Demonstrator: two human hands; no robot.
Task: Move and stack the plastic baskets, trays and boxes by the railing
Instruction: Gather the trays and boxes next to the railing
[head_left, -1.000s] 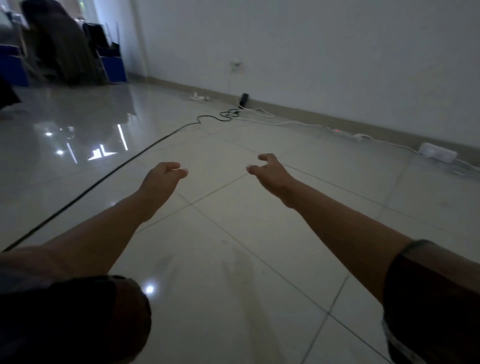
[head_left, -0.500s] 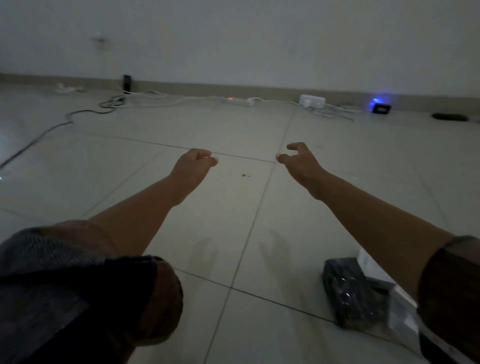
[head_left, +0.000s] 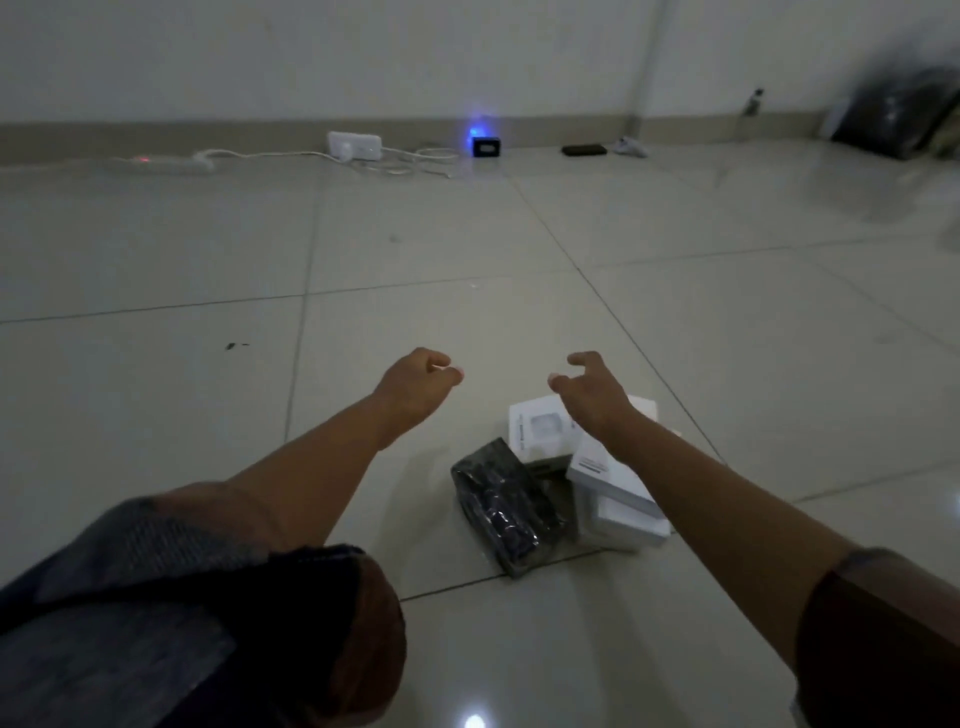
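Above the white boxes (head_left: 597, 467) on bare floor (head_left: 208, 249): left hand (head_left: 415, 387), right hand (head_left: 592, 387), fingers loosely curled, empty.

Two empty hands, left (head_left: 415, 382) and right (head_left: 592, 384), above white boxes (head_left: 613, 488) on tiled floor (head_left: 156, 249).

A dim, bare indoor room, maybe an office or a storage room: glossy tiled floor (head_left: 675, 312), plain white wall (head_left: 363, 52), power strips (head_left: 355, 145) with cables along the baseboard (head_left: 156, 136).
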